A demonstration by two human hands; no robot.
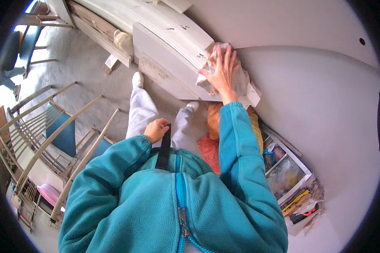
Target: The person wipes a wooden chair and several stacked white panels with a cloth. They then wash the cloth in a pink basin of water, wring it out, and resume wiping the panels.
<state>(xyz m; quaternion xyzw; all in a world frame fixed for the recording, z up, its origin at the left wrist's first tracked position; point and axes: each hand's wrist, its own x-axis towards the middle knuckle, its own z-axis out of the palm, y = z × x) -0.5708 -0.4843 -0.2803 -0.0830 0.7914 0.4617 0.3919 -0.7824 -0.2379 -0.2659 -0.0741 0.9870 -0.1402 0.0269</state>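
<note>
My right hand (222,74) is spread over a crumpled, pale, stained cloth or bag (240,77), thumb at its left side and fingers across its top. The fingers are slightly blurred. The bundle lies over the end of a stack of long white boards (177,34) that bear printed marks. My left hand (157,130) is in front of my waist, its fingers pinching a black strap (164,150) that runs down over my teal fleece jacket.
White panels (164,63) lean below the boards, by my feet. Orange and red sacks (209,148) and a divided crate (286,174) of bagged items stand right. At left are metal-framed chairs (61,129) with blue seats and a pink basin (50,194). Another person's legs (11,79) show far left.
</note>
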